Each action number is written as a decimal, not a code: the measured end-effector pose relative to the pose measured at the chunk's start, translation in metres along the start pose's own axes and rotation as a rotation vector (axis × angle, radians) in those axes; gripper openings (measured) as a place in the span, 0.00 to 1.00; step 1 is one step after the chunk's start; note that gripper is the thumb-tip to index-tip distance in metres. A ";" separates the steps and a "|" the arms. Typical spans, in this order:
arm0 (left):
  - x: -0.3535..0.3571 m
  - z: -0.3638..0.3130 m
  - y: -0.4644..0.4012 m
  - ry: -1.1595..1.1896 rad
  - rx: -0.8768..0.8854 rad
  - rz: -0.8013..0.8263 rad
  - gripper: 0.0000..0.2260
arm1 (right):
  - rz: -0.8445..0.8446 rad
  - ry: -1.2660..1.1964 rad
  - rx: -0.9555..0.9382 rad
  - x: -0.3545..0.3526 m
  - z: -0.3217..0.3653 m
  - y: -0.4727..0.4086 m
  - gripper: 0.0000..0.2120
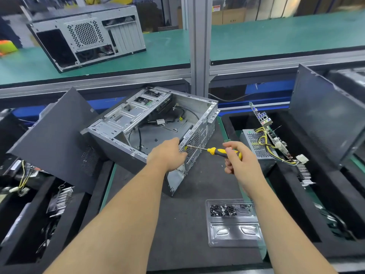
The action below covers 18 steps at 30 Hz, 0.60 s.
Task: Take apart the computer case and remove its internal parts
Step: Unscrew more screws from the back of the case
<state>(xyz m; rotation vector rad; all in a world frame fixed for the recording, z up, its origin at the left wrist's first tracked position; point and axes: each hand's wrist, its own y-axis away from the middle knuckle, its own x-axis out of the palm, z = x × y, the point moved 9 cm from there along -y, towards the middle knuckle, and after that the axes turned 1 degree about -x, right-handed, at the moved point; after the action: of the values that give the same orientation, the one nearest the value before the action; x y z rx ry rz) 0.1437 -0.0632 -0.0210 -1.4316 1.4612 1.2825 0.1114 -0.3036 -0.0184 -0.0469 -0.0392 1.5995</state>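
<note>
An open grey metal computer case [138, 123] lies on its side in the middle of the dark mat, with black cables and a drive cage inside. My left hand [167, 153] grips the case's rear panel at its near corner. My right hand [240, 161] holds a yellow and black screwdriver [215, 151]. The screwdriver's tip touches the perforated rear panel [194, 144] just beside my left fingers.
A black side panel [57, 139] leans at the left. A power supply [256, 143] with yellow wires and a motherboard [264, 123] sit in the right bin. A clear tray of screws [233, 220] lies near me. Another case [87, 34] stands on the green shelf.
</note>
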 end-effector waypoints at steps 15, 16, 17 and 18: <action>-0.002 0.001 0.000 0.009 -0.005 -0.026 0.13 | -0.017 0.310 -0.072 -0.002 0.005 0.005 0.06; -0.002 0.001 0.000 0.012 -0.005 -0.027 0.13 | -0.006 0.406 -0.149 0.000 0.010 0.006 0.05; -0.003 0.001 0.001 0.014 -0.003 -0.026 0.13 | -0.009 0.436 -0.182 -0.001 0.011 0.006 0.06; -0.003 0.000 0.001 0.018 0.001 -0.024 0.13 | -0.021 0.417 -0.174 -0.002 0.009 0.006 0.06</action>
<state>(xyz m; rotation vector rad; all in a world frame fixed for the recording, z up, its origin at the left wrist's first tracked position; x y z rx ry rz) 0.1433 -0.0623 -0.0182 -1.4595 1.4516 1.2571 0.1050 -0.3061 -0.0101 -0.5119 0.1447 1.5350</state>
